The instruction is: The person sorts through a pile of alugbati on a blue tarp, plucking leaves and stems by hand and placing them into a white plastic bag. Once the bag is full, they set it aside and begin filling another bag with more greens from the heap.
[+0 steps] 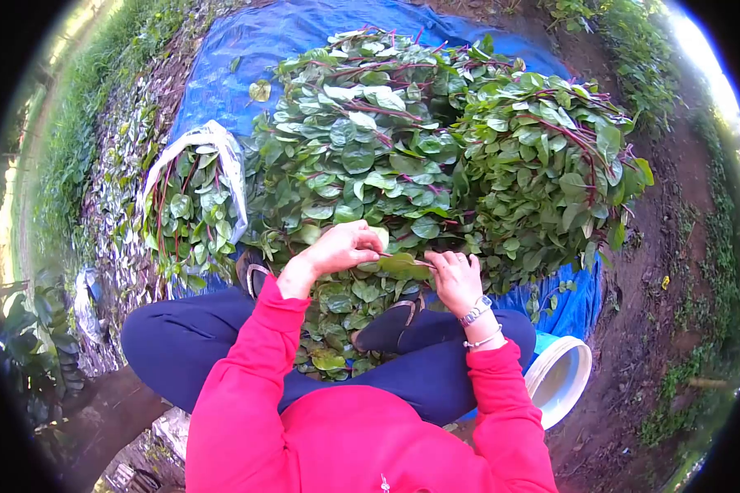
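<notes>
Between my two hands is a short leafy green stem (404, 265), one end pinched by each. My left hand (347, 247) has thumb and fingers closed on its left end. At the other end, the fingers of my right hand (455, 276) are closed on the thin reddish stalk; that wrist wears a watch and a bracelet. Just beyond my hands rises a big heap of leafy greens with dark red stems (358, 156). More loose leaves (337, 300) lie below my hands, between my crossed legs.
A blue tarp (230, 62) lies under the heap. On the left stands a white plastic bag (235, 185) with greens inside. A bucket (584, 370) lies on its side by my right knee. Bare soil (658, 329) and grass surround the tarp.
</notes>
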Demonstrator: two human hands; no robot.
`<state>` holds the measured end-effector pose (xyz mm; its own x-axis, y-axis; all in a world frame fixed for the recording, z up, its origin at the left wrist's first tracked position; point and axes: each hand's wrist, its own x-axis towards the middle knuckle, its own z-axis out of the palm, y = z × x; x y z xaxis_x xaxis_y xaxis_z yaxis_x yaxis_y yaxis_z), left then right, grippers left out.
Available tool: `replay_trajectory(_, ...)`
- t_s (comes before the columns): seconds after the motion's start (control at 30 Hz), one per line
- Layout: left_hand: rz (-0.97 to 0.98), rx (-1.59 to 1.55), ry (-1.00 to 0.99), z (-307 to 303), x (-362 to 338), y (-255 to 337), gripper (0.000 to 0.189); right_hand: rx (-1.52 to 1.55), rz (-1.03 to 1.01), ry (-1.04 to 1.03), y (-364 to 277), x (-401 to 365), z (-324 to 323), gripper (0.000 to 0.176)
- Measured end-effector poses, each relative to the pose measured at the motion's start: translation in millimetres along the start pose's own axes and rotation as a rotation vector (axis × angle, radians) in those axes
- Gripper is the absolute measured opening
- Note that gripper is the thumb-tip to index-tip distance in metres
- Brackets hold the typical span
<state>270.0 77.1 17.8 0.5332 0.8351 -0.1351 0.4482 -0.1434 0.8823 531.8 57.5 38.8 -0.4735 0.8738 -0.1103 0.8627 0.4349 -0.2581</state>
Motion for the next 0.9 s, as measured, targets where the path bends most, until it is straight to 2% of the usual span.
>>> replay_trajectory(0.03,-0.038,-0.053,-0.053,-2.6,-4.9,0.9,0.019,-0.062,-0.034,-0.083,0.3,-1.5,-0.3,0.025)
replay_trajectory(0.07,-0.091,-0.103,-0.097,-2.8,-9.6,-2.9,0.021,-0.059,-0.041,-0.079,-1.2,-4.1,2.3,0.025)
replay_trajectory(0.13,-0.375,-0.391,-0.057,-1.3,-19.3,-6.3,0.025,0.067,-0.093,-0.009,-6.3,-13.5,13.1,0.007)
replay_trajectory(0.2,-0.417,0.018,0.194,21.2,-31.1,-59.4,0.023,-0.01,-0.172,-0.006,-16.5,-26.1,17.5,0.007)
replay_trajectory(0.27,-0.619,0.654,0.187,50.8,-54.6,-86.1,0.02,-0.027,-0.135,-0.165,-34.0,-36.7,17.1,0.007)
replay_trajectory(0.33,-0.695,0.755,0.196,76.3,-72.8,-101.7,0.018,0.023,-0.151,-0.274,-43.8,-44.6,25.5,0.009)
replay_trajectory(0.4,-0.688,0.798,0.139,84.0,-78.0,-111.6,0.02,0.001,-0.166,-0.361,-51.3,-48.8,36.4,0.011)
replay_trajectory(0.5,-0.518,0.977,-0.032,80.8,-71.6,-115.1,0.025,-0.04,-0.225,-0.337,-58.8,-50.0,46.6,0.013)
replay_trajectory(0.6,-0.572,0.863,-0.108,70.5,-58.6,-104.7,0.022,-0.153,-0.329,-0.291,-58.2,-41.5,41.8,0.014)
replay_trajectory(0.67,-0.562,0.903,-0.06,61.1,-51.5,-102.0,0.02,-0.137,-0.312,-0.305,-55.1,-42.5,47.4,0.014)
replay_trajectory(0.73,-0.594,0.886,-0.017,41.4,-47.8,-96.8,0.019,-0.103,-0.471,-0.395,-54.1,-43.6,45.1,0.014)
replay_trajectory(0.77,-0.539,0.936,0.001,30.0,-49.6,-96.7,0.019,-0.08,-0.509,-0.412,-55.1,-44.9,46.5,0.014)
replay_trajectory(0.8,-0.595,0.933,-0.061,16.6,-46.7,-85.5,0.024,-0.1,-0.531,-0.439,-57.8,-45.3,44.3,0.014)
replay_trajectory(0.87,-0.506,1.044,-0.026,-0.3,-49.3,-84.8,0.033,-0.13,-0.537,-0.46,-58.6,-43.1,44.4,0.014)
replay_trajectory(0.9,-0.392,1.087,0.111,-7.1,-51.8,-87.0,0.04,-0.123,-0.533,-0.449,-57.4,-40.3,45.9,0.014)
